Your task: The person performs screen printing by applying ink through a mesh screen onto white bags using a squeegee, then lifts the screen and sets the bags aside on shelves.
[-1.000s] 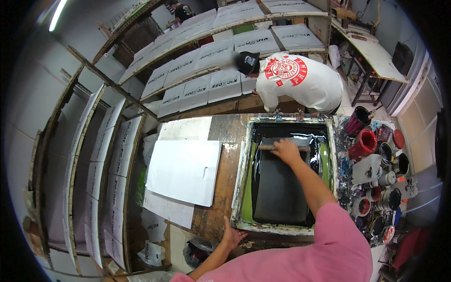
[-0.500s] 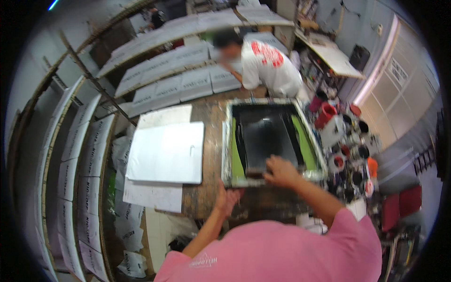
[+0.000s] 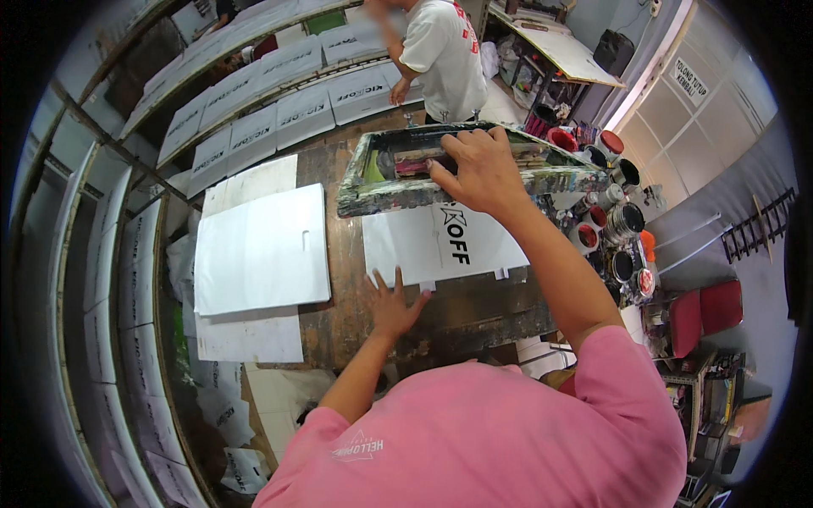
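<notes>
Paint-crusted frame point(image 3: 413, 194), newly aslant

Roughness is seen on the paint-crusted frame point(image 3: 406, 195), smoothness on the white printed sheet point(image 3: 398, 241).
The tabletop point(image 3: 343, 258) is made of dark wood, scuffed and stained; the white stack point(image 3: 258, 250) is faced in a smooth material, whether paper or plastic cannot be told. Matt cloth is seen in the pink shirt point(image 3: 483, 432), a smooth covering on the red chair point(image 3: 721, 306).
</notes>
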Available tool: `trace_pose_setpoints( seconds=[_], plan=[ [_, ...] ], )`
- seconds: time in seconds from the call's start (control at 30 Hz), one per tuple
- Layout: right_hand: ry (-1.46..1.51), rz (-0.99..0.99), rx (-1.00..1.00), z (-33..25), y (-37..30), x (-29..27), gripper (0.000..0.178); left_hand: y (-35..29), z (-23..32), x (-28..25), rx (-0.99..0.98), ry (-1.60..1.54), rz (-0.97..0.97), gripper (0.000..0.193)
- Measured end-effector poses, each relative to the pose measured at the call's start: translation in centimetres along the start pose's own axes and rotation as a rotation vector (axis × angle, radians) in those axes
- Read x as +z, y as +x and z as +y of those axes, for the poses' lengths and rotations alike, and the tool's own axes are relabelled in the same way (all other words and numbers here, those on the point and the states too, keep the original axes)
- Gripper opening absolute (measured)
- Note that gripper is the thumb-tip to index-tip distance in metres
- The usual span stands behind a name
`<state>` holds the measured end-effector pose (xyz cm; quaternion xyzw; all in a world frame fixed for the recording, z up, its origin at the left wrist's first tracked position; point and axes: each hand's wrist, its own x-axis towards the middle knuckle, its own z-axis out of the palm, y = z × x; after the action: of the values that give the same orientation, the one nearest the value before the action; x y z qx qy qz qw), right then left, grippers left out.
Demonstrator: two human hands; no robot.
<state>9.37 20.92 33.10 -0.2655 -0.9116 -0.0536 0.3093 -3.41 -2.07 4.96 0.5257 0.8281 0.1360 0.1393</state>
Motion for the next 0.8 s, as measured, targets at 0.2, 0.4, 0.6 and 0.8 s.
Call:
trace_pose_setpoints(
  seconds=[0.2, 0.4, 0.6, 0.8],
  plan=[
    [0.019, -0.029, 0.009, 1.6, 4.7, -0.7, 0.046, 0.7, -0.9, 4.7, -0.047, 0.194, -0.036, 0.111],
    [0.059, 0.016, -0.001, 3.2, 8.2, -1.1, 0.041, 3.1, 2.7, -0.3, -0.034, -0.031, 0.017, 0.093],
    [0.106, -0.05, 0.045, 4.6, 12.2, -1.7, 0.046, 8.4, 5.6, -6.5, -0.015, -0.455, 0.473, 0.044],
    [0.112, -0.03, 0.03, 3.6, 11.5, -2.3, 0.042, 4.6, -0.3, -8.0, -0.262, -0.81, 0.623, 0.033]
  ],
)
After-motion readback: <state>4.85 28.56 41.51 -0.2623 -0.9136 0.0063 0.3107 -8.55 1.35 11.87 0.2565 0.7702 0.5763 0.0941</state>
